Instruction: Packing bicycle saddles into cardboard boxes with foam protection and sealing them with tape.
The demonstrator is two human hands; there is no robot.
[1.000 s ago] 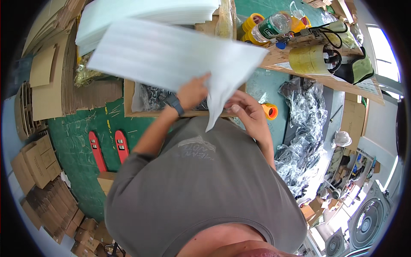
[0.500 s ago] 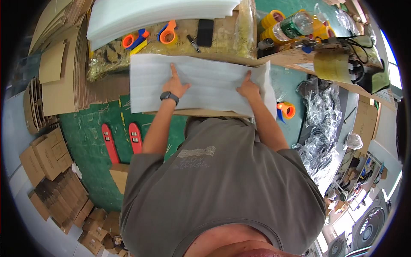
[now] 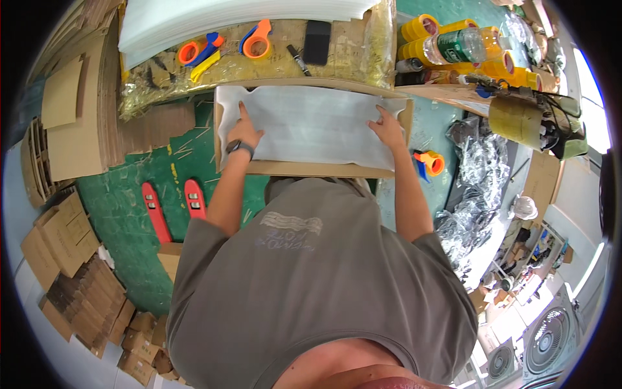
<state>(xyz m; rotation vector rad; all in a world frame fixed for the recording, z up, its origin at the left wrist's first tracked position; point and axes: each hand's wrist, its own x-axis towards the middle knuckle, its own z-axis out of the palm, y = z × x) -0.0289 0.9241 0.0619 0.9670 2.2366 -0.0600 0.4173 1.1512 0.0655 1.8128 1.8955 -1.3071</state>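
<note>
A white foam sheet (image 3: 311, 123) lies spread inside an open cardboard box (image 3: 311, 170) on the table in front of me. My left hand (image 3: 244, 131) presses flat on the sheet's left part, fingers apart, with a dark watch on the wrist. My right hand (image 3: 387, 128) rests on the sheet's right edge, fingers spread, next to the box's right wall. Neither hand grips anything.
Behind the box lie orange tape dispensers (image 3: 258, 40), a black phone (image 3: 317, 41), a marker and a stack of white foam sheets (image 3: 214, 16). Yellow tape rolls (image 3: 421, 27) and a bottle stand at back right. Another orange dispenser (image 3: 430, 163) sits right. Flat cardboard (image 3: 68, 123) is left.
The foam sheet was held up in the air, then laid down into the box. Both hands have since slid outward and now press it flat.
</note>
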